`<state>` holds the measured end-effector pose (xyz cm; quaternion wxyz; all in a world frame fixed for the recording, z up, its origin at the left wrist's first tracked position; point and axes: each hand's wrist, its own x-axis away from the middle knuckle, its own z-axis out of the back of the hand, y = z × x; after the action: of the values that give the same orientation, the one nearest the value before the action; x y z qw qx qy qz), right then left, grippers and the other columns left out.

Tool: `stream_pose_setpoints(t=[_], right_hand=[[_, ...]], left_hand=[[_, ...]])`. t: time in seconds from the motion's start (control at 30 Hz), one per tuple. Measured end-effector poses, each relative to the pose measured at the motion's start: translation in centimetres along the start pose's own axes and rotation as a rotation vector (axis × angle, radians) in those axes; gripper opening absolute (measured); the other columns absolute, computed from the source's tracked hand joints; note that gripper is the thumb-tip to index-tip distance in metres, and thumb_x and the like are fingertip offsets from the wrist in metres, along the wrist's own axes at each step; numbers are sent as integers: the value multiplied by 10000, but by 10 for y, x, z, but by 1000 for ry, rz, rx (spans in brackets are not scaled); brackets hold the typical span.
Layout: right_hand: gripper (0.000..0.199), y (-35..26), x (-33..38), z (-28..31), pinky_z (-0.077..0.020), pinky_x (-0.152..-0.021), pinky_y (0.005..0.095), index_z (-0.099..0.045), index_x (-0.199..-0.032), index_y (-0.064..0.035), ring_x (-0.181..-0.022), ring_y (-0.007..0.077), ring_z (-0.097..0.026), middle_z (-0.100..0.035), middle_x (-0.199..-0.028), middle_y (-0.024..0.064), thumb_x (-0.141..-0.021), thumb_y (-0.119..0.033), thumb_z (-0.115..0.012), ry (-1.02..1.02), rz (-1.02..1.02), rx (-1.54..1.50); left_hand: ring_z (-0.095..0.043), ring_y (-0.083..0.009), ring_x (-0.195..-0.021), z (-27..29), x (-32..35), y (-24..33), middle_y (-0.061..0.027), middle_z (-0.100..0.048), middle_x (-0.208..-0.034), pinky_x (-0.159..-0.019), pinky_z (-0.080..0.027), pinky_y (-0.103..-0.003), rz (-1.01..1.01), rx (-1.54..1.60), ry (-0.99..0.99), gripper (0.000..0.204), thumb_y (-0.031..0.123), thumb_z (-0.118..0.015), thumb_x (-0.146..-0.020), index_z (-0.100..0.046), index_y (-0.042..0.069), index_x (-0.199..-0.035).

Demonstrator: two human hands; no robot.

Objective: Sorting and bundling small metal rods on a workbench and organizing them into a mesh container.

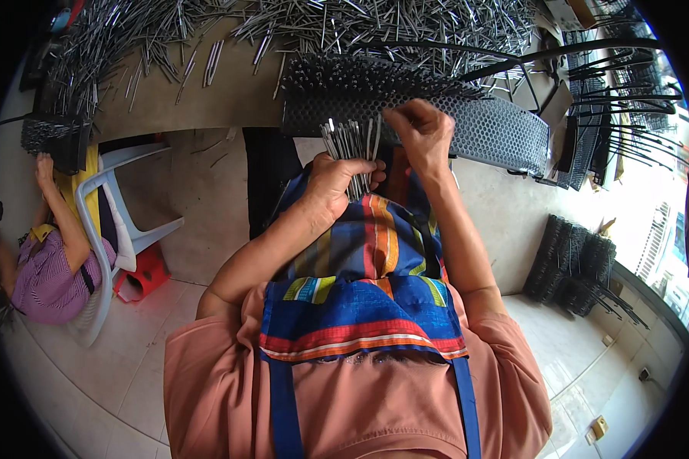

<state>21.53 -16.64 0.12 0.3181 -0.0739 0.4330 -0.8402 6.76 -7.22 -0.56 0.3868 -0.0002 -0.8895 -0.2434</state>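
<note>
My left hand [335,183] is clenched round a bundle of thin grey metal pins [350,149], and my right hand [421,130] pinches at the long black perforated strip [482,126] on the bench [199,96]. The strip's left end bristles with pins; the right stretch looks unfilled, and heaps of loose pins [375,23] wait.

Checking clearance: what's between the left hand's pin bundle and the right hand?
Head view: nothing. Pin bundle in left hand nearly meets right hand, perforated strip behind.

Two hands [337,187], one perforated black strip [497,130], one white plastic chair [122,222], metal pins [350,145] beyond counting
</note>
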Motion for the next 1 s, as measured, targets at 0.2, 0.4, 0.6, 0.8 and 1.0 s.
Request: stream_pose_setpoints(t=[0.2,0.4,0.6,0.8,1.0], right_hand=[[134,-2,10,15,-317,-448,214,-658,-716,-39,-503,24,-451,-571,-597,-38,-815,-98,-726,-320,-552,-613],[39,-1,-6,23,-351,-495,182,-716,-851,-12,-553,21,-465,-609,-679,-27,-814,-5,-725,312,-253,-669],[92,7,-24,8,-456,-632,192,-706,-827,19,-709,58,-580,-652,-803,13,-769,90,-712,315,96,-411],[93,8,-28,11,-446,-617,190,-700,-820,22,-691,56,-575,-650,-787,24,-753,80,-728,235,186,-331],[111,8,-32,8,-440,-605,192,-705,-831,21,-672,59,-570,-654,-790,31,-740,79,-734,223,216,-264]], left_hand=[[-709,-245,-738,-10,-1,-4,-132,-711,-865,-655,-602,-360,12,-14,-44,207,-33,-632,-822,-664,-19,-1026],[-705,-249,-719,-9,-1,-5,-153,-705,-866,-588,-582,-361,10,-60,89,191,-36,-636,-819,-649,4,-1005],[-701,-252,-691,-15,4,-3,-156,-705,-840,-584,-581,-356,10,-88,42,176,-50,-623,-808,-651,-11,-977],[-698,-246,-681,-16,3,-4,-161,-699,-835,-576,-583,-345,-31,-74,59,119,-49,-627,-810,-648,-33,-925],[-689,-228,-657,-16,3,-3,-151,-693,-808,-554,-581,-338,-52,-69,34,84,-45,-628,-813,-651,-37,-894]])
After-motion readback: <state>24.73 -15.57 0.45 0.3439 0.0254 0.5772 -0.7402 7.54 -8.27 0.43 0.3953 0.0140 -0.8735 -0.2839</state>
